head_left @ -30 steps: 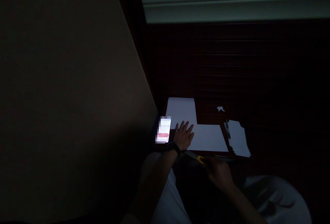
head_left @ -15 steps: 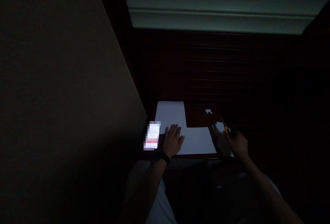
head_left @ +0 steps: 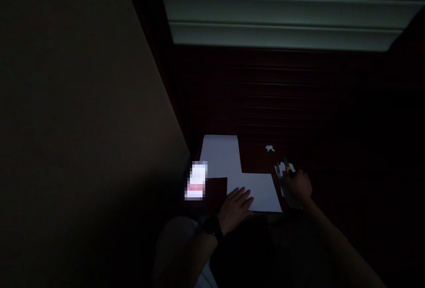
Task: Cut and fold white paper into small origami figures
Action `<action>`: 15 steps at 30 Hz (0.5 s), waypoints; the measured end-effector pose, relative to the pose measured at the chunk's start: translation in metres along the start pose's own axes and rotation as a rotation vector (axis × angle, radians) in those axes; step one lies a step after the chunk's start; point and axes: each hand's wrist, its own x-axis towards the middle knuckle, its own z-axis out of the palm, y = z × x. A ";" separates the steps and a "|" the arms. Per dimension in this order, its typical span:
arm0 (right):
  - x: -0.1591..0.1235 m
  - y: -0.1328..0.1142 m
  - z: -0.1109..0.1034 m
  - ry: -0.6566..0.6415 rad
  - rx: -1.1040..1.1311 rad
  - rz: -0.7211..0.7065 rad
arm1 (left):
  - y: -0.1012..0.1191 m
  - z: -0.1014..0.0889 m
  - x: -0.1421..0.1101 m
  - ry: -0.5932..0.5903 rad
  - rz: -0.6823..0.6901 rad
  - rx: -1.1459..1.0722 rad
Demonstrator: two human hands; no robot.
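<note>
Standing here in near darkness, I see a plain, matte wall (head_left: 83, 102) on the left and a pale, ridged panel (head_left: 282, 16) ahead. Below, a dark reddish tabletop (head_left: 217, 195) carries smooth white paper (head_left: 219, 157) in a stepped, straight-edged shape, one sheet or two, I cannot tell. To its right lie smaller papers (head_left: 288, 199). The left hand (head_left: 235, 208) presses flat on the near part of the white paper, fingers slightly apart. The right hand (head_left: 299, 186) is clamped on a yellow-and-black knife (head_left: 288, 170), over the smaller papers; whether it touches them is hidden. I judge the step in hand as steadying the paper, knife held aside; the next move calls for keeping the blade clear of the fingers. A glowing phone (head_left: 196, 181) lies at the paper's left edge; farther back sits a tiny, jagged scrap (head_left: 269, 148).
</note>
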 end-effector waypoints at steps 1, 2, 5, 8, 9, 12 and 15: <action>0.000 0.001 -0.002 0.001 0.013 -0.003 | 0.001 0.000 -0.001 0.003 -0.005 -0.008; -0.001 0.002 -0.005 0.006 0.027 -0.006 | 0.003 -0.002 -0.002 0.006 -0.013 -0.022; -0.007 0.003 -0.015 0.036 0.086 -0.018 | 0.005 -0.008 -0.004 0.013 -0.057 -0.096; -0.023 0.004 -0.026 0.064 0.179 -0.055 | 0.003 -0.013 -0.005 0.017 -0.103 -0.188; -0.031 0.004 -0.029 0.069 0.212 -0.071 | 0.002 -0.013 -0.006 0.019 -0.123 -0.213; -0.064 0.007 -0.032 0.049 0.344 -0.086 | 0.000 -0.012 -0.006 0.026 -0.189 -0.267; -0.106 0.011 -0.029 -0.029 0.747 0.040 | 0.000 -0.013 -0.006 0.025 -0.232 -0.331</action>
